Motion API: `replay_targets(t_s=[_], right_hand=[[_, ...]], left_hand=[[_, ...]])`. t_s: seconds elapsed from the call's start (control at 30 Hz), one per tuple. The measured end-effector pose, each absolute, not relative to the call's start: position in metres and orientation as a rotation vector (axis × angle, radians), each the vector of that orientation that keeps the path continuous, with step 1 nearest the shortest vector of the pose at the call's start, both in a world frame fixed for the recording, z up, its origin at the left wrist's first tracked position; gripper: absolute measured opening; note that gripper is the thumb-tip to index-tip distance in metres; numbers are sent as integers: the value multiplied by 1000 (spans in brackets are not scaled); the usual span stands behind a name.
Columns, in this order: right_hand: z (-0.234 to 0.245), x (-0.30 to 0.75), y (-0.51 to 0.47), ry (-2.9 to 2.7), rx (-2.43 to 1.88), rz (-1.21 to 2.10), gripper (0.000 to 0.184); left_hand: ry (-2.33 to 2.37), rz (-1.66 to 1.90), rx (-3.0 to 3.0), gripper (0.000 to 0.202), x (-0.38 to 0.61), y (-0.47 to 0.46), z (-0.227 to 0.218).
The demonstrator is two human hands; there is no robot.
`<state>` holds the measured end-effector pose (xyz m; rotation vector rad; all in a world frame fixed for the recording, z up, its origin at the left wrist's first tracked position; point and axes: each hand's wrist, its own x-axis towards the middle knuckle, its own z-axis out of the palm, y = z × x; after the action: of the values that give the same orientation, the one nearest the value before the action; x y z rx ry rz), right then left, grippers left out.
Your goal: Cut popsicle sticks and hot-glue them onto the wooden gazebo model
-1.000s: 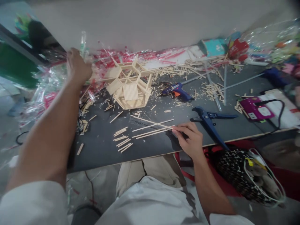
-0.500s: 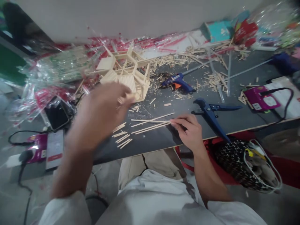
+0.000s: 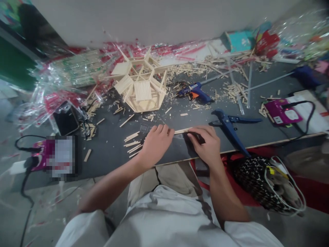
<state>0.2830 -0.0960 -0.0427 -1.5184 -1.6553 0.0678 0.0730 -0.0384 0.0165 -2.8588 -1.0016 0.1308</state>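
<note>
A small bundle of thin wooden sticks lies level just above the dark tabletop, between my two hands. My left hand is closed over the bundle's left end, palm down, and hides that part. The right end is pinched between the thumb and fingers of my right hand. Left of my left hand lie short cut sticks in little groups, with a clear plastic ruler behind them, partly covered. Further back stands a many-sided frame glued from wooden sticks.
Behind my hands lies a blue glue gun. A blue cutter rests right of my right hand. Purple power adapters sit at both sides. Stick offcuts and plastic wrapping cover the back. A patterned bag hangs below the front edge.
My left hand has come down from in front of the wooden frame to the sticks. The spread sticks in my right hand are now gathered together between both hands.
</note>
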Motion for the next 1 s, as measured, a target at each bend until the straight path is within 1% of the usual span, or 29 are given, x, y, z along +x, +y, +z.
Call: replay_targets(t_s=[0.17,0.27,0.33,0.47,0.5,0.53,0.8,1.0], right_hand=[[-41,283,-97,-1653,-1469,34,6],[-42,285,-99,-1657,-1477,66,9],[-44,287,-99,-1648,-1512,115,22],[-49,290,-97,-1637,-1582,230,68],[-51,291,-95,-1645,-1591,250,75],[-52,291,-94,-1657,-1598,263,78],[-59,293,-91,-1643,-1596,269,86],[-56,292,-90,-1670,-1627,292,79]], left_hand=[[-1133,195,-2828,19,84,-42,16],[-1148,211,-2848,22,85,-39,16],[-1135,214,-2871,23,84,-38,17],[-1150,210,-2872,21,82,-39,18],[-1155,210,-2870,21,82,-40,18],[-1158,211,-2869,22,82,-42,18],[-1113,178,-2842,24,89,-45,9],[-967,-42,-2753,30,80,-51,30]])
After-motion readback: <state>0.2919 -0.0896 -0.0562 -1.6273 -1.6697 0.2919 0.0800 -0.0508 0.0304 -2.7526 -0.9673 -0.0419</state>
